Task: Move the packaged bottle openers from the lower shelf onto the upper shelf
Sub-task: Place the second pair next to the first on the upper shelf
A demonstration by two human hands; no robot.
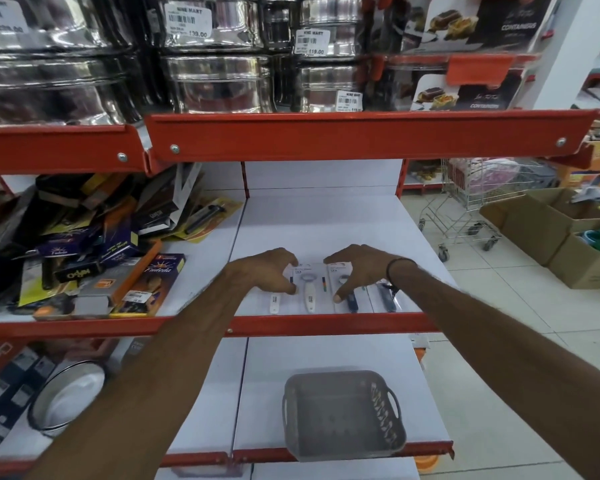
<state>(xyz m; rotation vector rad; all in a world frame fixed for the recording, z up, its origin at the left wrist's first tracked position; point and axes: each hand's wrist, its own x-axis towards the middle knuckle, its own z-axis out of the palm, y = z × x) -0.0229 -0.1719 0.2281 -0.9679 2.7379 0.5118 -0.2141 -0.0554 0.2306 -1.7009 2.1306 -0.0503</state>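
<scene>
Both hands [267, 270] [357, 268] half-open; fingertips touching packaged openers [309, 289].

Above my fingers, white price stickers [187, 20] on the steel tins [215, 26] read "NINE MART", 139.00 and 119.00. A black box [492, 27] says "CONTAINERS"; a purple carton [160, 271] reads "Fudeda".

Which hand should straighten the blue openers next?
Right, I think. The right hand has its thumb beside the blue openers on the shelf. The left hand sits over the white openers and would have to cross over.
</scene>
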